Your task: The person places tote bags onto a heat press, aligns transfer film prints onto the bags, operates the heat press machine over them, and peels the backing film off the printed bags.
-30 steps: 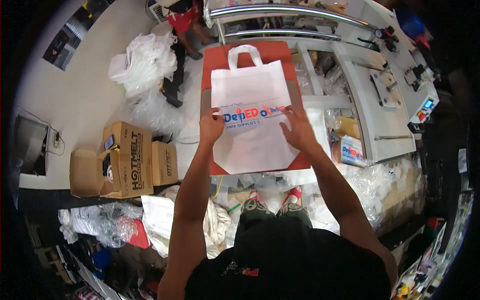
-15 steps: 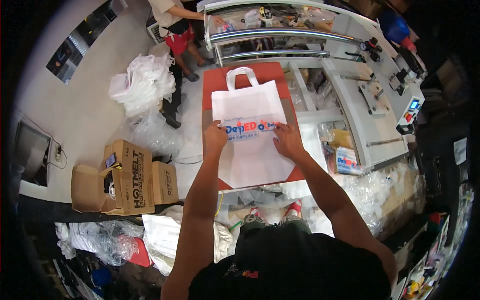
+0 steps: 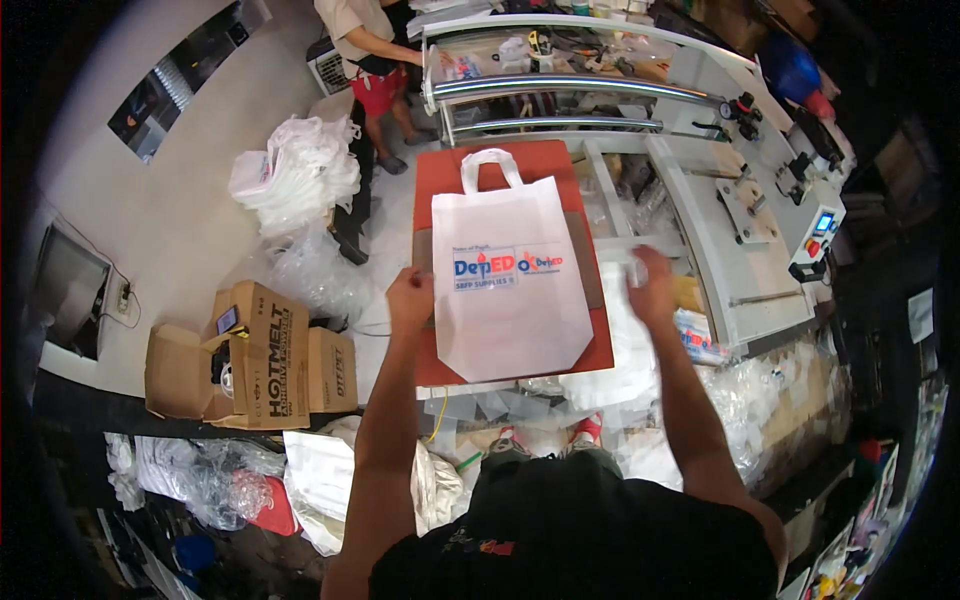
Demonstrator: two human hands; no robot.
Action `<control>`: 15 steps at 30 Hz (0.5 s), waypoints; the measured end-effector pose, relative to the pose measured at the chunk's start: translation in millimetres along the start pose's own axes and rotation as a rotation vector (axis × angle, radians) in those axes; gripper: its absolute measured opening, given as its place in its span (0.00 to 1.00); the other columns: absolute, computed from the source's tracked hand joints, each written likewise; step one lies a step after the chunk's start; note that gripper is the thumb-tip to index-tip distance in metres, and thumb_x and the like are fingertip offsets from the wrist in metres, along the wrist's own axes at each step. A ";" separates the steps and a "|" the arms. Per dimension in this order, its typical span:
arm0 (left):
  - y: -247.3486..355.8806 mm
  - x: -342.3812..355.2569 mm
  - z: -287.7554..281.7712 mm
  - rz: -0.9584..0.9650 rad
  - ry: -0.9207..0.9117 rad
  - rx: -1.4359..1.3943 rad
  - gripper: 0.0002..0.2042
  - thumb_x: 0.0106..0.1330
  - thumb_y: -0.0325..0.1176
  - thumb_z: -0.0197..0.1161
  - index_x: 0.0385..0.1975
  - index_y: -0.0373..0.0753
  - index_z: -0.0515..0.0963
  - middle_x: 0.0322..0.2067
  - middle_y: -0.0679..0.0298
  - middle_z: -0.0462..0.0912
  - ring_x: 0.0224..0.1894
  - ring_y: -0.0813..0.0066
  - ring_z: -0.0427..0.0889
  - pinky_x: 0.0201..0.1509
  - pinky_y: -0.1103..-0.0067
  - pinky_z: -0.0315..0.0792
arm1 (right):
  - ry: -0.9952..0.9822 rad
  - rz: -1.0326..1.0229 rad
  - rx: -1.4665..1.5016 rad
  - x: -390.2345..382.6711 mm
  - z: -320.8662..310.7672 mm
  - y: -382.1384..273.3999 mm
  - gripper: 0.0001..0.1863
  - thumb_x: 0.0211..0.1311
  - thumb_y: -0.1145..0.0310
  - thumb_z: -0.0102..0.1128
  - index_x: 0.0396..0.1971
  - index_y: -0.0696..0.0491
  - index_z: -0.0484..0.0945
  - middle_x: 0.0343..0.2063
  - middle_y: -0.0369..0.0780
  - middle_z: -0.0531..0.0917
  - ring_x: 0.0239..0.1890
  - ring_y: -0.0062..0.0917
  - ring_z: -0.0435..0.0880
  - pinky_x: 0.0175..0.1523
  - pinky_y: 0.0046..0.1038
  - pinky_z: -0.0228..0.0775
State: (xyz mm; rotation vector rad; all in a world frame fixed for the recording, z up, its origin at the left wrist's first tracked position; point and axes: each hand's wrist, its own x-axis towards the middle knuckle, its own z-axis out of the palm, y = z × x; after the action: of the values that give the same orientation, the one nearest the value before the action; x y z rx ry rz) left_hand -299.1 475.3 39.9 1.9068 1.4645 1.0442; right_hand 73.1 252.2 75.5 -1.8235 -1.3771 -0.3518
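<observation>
A white cloth tote bag (image 3: 510, 330) lies flat with its handles pointing away from me, printed in blue and red across the middle. Under it is a red board (image 3: 436, 165) with a brownish-grey pad showing along both sides. My left hand (image 3: 409, 297) is just off the bag's left edge, its fingers curled closed. Over the board's right side hovers my right hand (image 3: 652, 285), fingers bent inward and slightly blurred. Whether either hand pinches something thin is too small to make out. Neither hand touches the print.
A heat press machine (image 3: 740, 200) with metal rails and a control box (image 3: 818, 235) stands at right. Open cardboard boxes (image 3: 275, 350) sit at left, below a pile of white bags (image 3: 300, 175). Clear plastic scraps (image 3: 745, 400) cover the floor. Another person (image 3: 365, 45) stands at far left.
Both hands have lifted off the printed area and moved apart, the left one leftward and the right one rightward past the board. The bag still lies on the board.
</observation>
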 end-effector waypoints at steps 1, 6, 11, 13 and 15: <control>-6.0 -8.7 -9.7 -0.048 0.012 0.008 0.15 0.57 0.36 0.67 0.39 0.32 0.80 0.28 0.51 0.84 0.33 0.57 0.85 0.41 0.70 0.77 | 0.043 0.081 -0.172 -1.7 -38.3 26.2 0.20 0.48 0.76 0.66 0.44 0.54 0.76 0.47 0.45 0.79 0.52 0.42 0.74 0.58 0.41 0.65; -147.3 -78.5 -96.3 -0.129 0.078 0.353 0.11 0.59 0.36 0.63 0.37 0.36 0.79 0.34 0.51 0.84 0.36 0.52 0.83 0.41 0.64 0.76 | 0.261 0.373 -0.957 -5.5 -201.0 154.6 0.31 0.57 0.55 0.63 0.57 0.56 0.67 0.57 0.46 0.71 0.57 0.44 0.71 0.52 0.48 0.71; -193.9 -175.2 -134.3 -0.212 0.025 0.447 0.07 0.59 0.34 0.59 0.26 0.37 0.77 0.27 0.53 0.82 0.32 0.52 0.82 0.36 0.61 0.75 | -0.133 0.639 -1.021 10.0 -268.8 212.4 0.32 0.57 0.56 0.60 0.59 0.55 0.66 0.63 0.48 0.65 0.59 0.47 0.70 0.56 0.50 0.70; -210.5 -207.2 -147.7 -0.138 -0.110 0.630 0.08 0.58 0.33 0.57 0.21 0.39 0.78 0.25 0.55 0.82 0.31 0.56 0.83 0.32 0.62 0.75 | -0.324 0.589 -1.017 19.9 -274.9 227.3 0.26 0.55 0.62 0.56 0.54 0.59 0.70 0.60 0.53 0.67 0.59 0.47 0.70 0.58 0.46 0.69; -246.9 -252.8 -169.2 0.035 -0.266 0.942 0.10 0.56 0.33 0.57 0.16 0.40 0.78 0.23 0.56 0.82 0.27 0.58 0.83 0.28 0.64 0.76 | -0.312 0.638 -0.901 36.5 -263.7 215.6 0.26 0.53 0.64 0.57 0.52 0.60 0.71 0.56 0.52 0.71 0.58 0.47 0.72 0.58 0.45 0.69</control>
State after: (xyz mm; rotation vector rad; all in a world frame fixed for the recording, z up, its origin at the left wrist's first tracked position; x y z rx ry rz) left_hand -606.7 294.5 -122.0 2.5443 1.9388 0.0317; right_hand 343.2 66.0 173.9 -3.0407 -0.7577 -0.3818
